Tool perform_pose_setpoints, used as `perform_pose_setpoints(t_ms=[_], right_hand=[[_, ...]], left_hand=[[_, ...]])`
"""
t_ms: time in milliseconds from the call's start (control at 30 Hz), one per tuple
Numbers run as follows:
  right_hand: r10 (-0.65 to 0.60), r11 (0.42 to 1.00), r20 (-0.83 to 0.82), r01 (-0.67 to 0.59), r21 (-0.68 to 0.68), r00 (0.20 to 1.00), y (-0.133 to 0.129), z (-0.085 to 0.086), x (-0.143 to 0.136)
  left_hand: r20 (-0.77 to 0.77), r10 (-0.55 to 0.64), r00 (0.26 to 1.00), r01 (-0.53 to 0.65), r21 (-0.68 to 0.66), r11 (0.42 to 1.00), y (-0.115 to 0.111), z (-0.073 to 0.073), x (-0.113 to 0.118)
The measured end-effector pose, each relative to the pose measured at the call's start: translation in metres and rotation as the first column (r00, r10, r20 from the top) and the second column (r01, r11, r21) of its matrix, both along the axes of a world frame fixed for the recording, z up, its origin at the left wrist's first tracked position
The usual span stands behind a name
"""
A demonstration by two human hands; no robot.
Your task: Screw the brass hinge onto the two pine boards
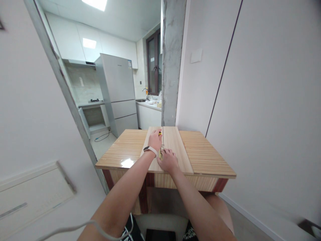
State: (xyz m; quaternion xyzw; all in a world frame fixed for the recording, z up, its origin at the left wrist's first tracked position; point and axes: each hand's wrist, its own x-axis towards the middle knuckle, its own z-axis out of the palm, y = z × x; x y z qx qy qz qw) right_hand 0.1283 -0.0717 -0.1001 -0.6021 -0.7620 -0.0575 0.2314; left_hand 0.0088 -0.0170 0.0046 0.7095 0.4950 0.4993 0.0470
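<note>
Two pale wooden boards (pixel 181 150) lie side by side on a wooden table (pixel 130 144), with a dark line between them. My left hand (pixel 155 139), with a light-banded watch (pixel 150 149) on its wrist, is closed around a small yellow and black object (pixel 159 134) near the far end of the boards. Closer to me, my right hand (pixel 168 160) rests on the boards, its fingers curled beside a yellowish item (pixel 161 154) at the thumb. Both items are too small to identify surely.
Beyond the table stand a silver fridge (pixel 122 80) and a sink counter (pixel 149 113). A bare concrete pillar (pixel 172 67) rises behind the boards. A white cable (pixel 95 223) crosses my left forearm.
</note>
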Motion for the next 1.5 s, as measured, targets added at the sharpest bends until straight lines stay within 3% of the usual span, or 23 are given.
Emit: perform_pose_setpoints(t_ms=[200, 600, 833, 1167, 1367, 1500], right_hand=[[0.002, 1.000, 0.001, -0.002, 0.003, 1.000, 0.0000, 0.0013, -0.0005], [-0.006, 1.000, 0.001, 0.006, 0.002, 1.000, -0.0017, 0.0026, -0.0015], [-0.009, 0.998, 0.019, 0.010, -0.057, 1.000, -0.0033, 0.0055, -0.0017], [0.000, 0.999, 0.009, 0.000, -0.037, 1.000, -0.0004, 0.0036, 0.0005], [-0.001, 1.000, 0.017, 0.002, -0.022, 1.000, -0.0013, 0.0035, -0.0014], [0.002, 1.000, 0.016, -0.002, -0.011, 1.000, -0.0019, 0.0037, -0.0019]], left_hand=[[-0.002, -0.036, 0.999, 0.036, 0.012, 0.999, -0.0003, -0.0026, -0.0024], [-0.039, 0.063, 0.997, -0.064, -0.031, 0.997, -0.0024, 0.0043, 0.0011], [-0.031, 0.049, 0.998, -0.050, -0.037, 0.998, -0.0057, 0.0061, -0.0021], [-0.024, 0.024, 0.999, -0.024, 0.004, 1.000, -0.0024, 0.0000, -0.0051], [-0.055, -0.032, 0.998, 0.033, 0.018, 0.999, -0.0057, 0.0028, -0.0038], [-0.040, 0.003, 0.999, -0.004, -0.030, 1.000, -0.0079, 0.0067, -0.0026]])
